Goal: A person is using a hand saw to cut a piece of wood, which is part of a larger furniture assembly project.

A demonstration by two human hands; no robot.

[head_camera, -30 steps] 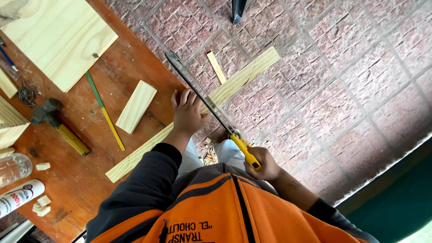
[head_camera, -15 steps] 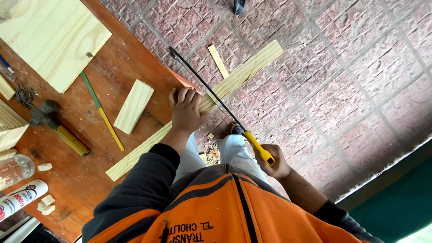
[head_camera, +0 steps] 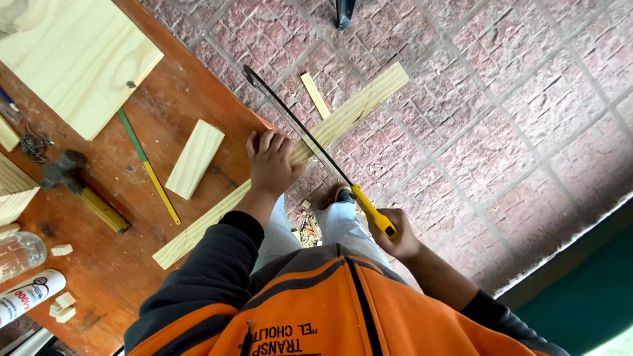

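2 hands work here: the left hand (head_camera: 270,165) presses flat on 1 long wooden slat (head_camera: 290,158) lying across the table edge (head_camera: 217,112), while the right hand (head_camera: 393,235) is closed around the yellow handle of 1 hacksaw (head_camera: 310,142) whose blade crosses the slat beside the left fingers (head_camera: 267,140). If the blade jumps, it could nick them, and the overhanging end may splinter. Also on the table: 1 hammer (head_camera: 79,188), 1 pencil (head_camera: 148,165), 1 short block (head_camera: 194,158).
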